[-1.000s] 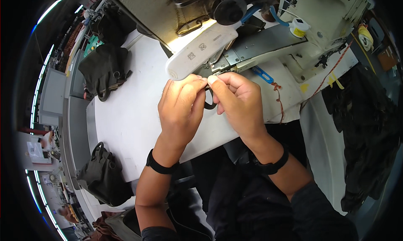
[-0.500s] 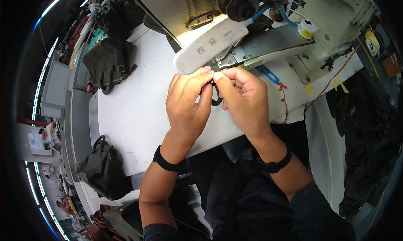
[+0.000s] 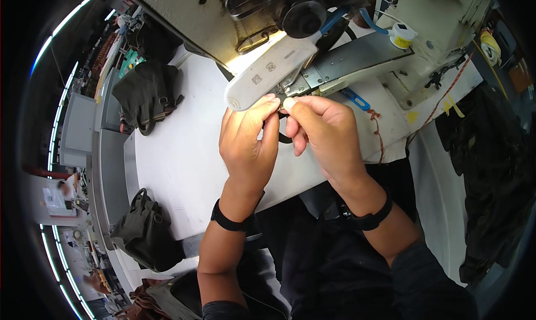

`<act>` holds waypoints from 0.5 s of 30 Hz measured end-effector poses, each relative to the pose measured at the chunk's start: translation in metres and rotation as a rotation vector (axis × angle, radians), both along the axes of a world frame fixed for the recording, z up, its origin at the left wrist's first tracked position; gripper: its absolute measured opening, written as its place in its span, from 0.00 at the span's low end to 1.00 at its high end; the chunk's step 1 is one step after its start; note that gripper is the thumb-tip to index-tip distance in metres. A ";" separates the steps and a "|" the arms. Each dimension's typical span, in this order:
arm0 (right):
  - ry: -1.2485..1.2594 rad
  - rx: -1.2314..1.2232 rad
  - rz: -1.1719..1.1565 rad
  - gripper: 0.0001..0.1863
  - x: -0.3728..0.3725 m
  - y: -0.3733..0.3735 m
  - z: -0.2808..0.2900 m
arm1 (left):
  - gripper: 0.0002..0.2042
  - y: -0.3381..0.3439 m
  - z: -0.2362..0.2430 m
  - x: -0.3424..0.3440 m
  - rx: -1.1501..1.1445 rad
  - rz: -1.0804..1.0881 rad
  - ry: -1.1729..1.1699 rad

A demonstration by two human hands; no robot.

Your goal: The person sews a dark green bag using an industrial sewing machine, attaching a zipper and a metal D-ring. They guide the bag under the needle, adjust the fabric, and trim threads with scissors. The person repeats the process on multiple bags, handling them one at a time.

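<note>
At the industrial sewing machine (image 3: pixel 307 18), just under its pale elongated cover (image 3: pixel 268 71), my left hand (image 3: pixel 248 144) pinches a small dark strap loop (image 3: pixel 285 137) with thumb and fingertips. My right hand (image 3: pixel 326 133) grips the same strap, thumb on top and other fingers curled. The fingertips meet at the front of the metal bed plate (image 3: pixel 357 60), and the piece between them is mostly hidden. To the right of my hands lies a blue plastic tool (image 3: pixel 357 99) tied to an orange cord (image 3: pixel 379 141).
Two dark green bags (image 3: pixel 145 97) (image 3: pixel 145 233) lie along the left of the white table (image 3: pixel 184 169). A white container with a yellow label (image 3: pixel 402 36) sits on the machine at upper right. A red cord (image 3: pixel 441 99) crosses the right side, where dark material (image 3: pixel 486 186) hangs.
My hands keep their pinch by the needle area and have shifted slightly rightward against the machine, the right hand's lower fingers moving a little. The whole view wobbles slightly between frames.
</note>
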State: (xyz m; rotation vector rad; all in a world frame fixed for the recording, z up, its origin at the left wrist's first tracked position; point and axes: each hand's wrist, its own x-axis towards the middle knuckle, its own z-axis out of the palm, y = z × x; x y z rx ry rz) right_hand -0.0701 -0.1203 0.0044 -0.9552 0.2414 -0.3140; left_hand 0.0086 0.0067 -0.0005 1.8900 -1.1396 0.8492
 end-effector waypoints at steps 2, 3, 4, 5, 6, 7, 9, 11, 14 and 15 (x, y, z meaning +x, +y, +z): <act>-0.001 -0.011 0.019 0.11 -0.002 -0.002 0.001 | 0.12 0.001 0.001 0.001 0.025 -0.001 -0.081; -0.017 0.009 0.030 0.11 -0.003 -0.003 0.000 | 0.13 0.001 0.001 0.001 0.048 0.008 -0.088; -0.034 0.028 0.041 0.11 -0.004 -0.005 -0.003 | 0.13 0.001 0.002 0.001 0.071 0.018 -0.095; -0.049 0.050 0.055 0.11 -0.006 -0.005 -0.006 | 0.13 0.002 0.002 0.000 0.095 0.030 -0.102; -0.056 0.058 0.053 0.12 -0.007 -0.004 -0.008 | 0.13 0.002 0.002 0.000 0.105 0.034 -0.116; -0.062 0.065 0.050 0.12 -0.008 -0.003 -0.009 | 0.13 0.001 0.002 -0.001 0.115 0.039 -0.131; -0.068 0.068 0.045 0.12 -0.009 -0.002 -0.008 | 0.14 0.001 0.003 -0.002 0.129 0.052 -0.150; -0.064 0.058 0.040 0.11 -0.008 -0.002 -0.005 | 0.14 0.002 0.003 -0.002 0.139 0.070 -0.157; -0.038 -0.035 0.028 0.11 -0.005 -0.005 0.001 | 0.14 0.002 0.004 -0.006 0.165 0.086 -0.128; -0.029 -0.022 0.016 0.11 -0.003 -0.004 0.001 | 0.14 0.001 0.003 -0.005 0.129 0.074 -0.092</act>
